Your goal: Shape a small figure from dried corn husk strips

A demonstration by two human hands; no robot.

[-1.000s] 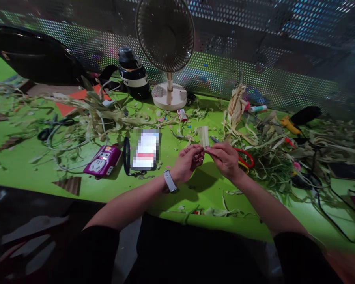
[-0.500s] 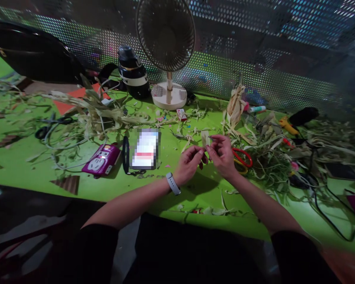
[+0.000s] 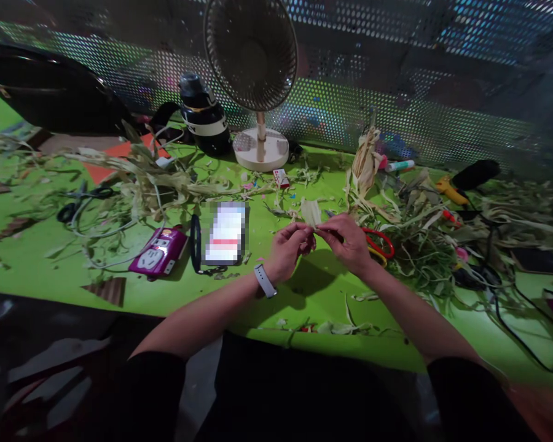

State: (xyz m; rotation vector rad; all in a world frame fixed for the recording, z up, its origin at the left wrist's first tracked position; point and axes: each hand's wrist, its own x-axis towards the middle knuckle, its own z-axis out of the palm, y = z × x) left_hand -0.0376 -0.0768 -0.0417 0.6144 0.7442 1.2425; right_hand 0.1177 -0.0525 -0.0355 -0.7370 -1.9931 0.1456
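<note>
Above the green table point(image 3: 37, 270), my left hand point(image 3: 289, 248) and my right hand point(image 3: 348, 241) meet fingertip to fingertip. Both pinch the lower end of a small pale piece of corn husk point(image 3: 311, 213), which stands up between them. My left wrist wears a white watch band point(image 3: 263, 280). Red-handled scissors point(image 3: 380, 244) lie on the table just right of my right hand. A phone point(image 3: 226, 234) lies flat to the left of my left hand.
A small desk fan point(image 3: 254, 73) stands at the back centre before a perforated metal screen. Heaps of corn husk strips point(image 3: 424, 239) cover the right and left of the table. A purple power strip point(image 3: 159, 252), black scissors point(image 3: 80, 199), cables and a yellow glue gun point(image 3: 449, 191) lie about.
The husk piece showed tall, then dropped lower between my fingers, and now stands up again, tilted left. Both hands stayed together over the same spot.
</note>
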